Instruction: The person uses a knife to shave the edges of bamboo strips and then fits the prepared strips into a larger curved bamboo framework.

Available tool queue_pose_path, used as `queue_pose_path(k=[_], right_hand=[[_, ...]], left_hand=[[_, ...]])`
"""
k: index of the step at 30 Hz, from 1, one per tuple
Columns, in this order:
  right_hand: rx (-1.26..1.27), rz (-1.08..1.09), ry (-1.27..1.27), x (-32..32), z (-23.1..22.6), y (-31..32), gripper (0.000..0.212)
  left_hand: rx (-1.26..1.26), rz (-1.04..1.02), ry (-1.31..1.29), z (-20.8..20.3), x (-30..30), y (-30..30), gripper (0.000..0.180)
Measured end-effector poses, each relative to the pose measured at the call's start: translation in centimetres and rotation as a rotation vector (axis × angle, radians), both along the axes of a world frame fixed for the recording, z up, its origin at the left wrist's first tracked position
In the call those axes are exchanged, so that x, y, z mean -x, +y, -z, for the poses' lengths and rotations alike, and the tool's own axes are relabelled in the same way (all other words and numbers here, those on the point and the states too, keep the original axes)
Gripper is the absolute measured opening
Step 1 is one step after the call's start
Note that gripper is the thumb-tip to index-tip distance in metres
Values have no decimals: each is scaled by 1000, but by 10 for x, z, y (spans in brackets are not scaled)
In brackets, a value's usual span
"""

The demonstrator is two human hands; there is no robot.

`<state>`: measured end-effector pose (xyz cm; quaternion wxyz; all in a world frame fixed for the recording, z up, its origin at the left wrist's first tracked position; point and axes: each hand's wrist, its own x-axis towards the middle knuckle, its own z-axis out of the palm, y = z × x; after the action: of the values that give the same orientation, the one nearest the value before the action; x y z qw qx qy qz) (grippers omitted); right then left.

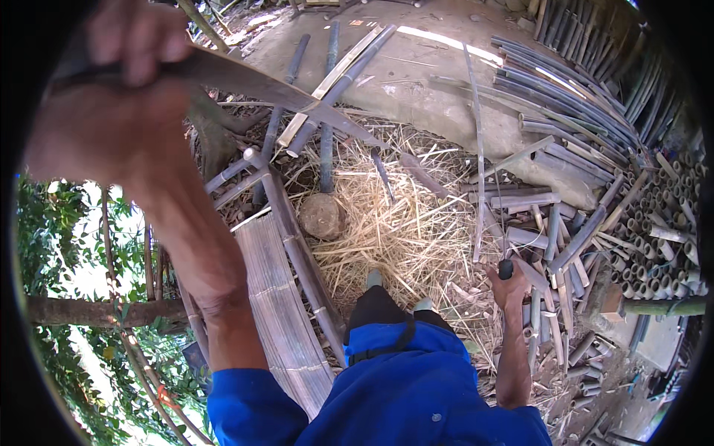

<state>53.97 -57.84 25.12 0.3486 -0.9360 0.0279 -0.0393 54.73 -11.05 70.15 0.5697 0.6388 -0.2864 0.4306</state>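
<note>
Blurred and raised, the left hand [119, 119] was curled around a long, dark, flat tapering blade [260, 91], whose axis slanted rightward; the right hand [512, 294], well apart on the near right, gripped a black rounded handle [506, 269].

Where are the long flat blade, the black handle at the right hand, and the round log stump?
Long flat blade [260, 83]: head view, middle of its flat side.
Black handle [506, 269]: head view, its rounded end.
Log stump [320, 215]: head view, its round face.
</note>
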Motion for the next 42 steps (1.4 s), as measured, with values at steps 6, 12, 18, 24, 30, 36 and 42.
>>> queue_pose_path(k=[6, 12, 18, 24, 30, 36, 42], right_hand=[[-148, 0, 81, -14, -13, 38, 33], [-309, -40, 54, -38, -51, 61, 35], [-808, -193, -28, -29, -150, 105, 46], [-781, -284, -213, -8, -220, 96, 45], [-638, -433, -318, 1, -245, 80, 47], [-646, -461, -398, 1, -244, 78, 47], [-644, -501, -359, 4, -242, 78, 49]], left_hand=[[67, -52, 120, 158, -108, -6, 64], [-174, -170, 132, 159, -107, -43, 26], [-328, -113, 56, 145, -85, -80, 34], [-268, -163, 21, 163, -75, -139, 26], [-333, -107, 51, 167, -74, -166, 25], [-393, -100, 100, 168, -74, -177, 26], [-423, -89, 118, 169, -75, -179, 27]])
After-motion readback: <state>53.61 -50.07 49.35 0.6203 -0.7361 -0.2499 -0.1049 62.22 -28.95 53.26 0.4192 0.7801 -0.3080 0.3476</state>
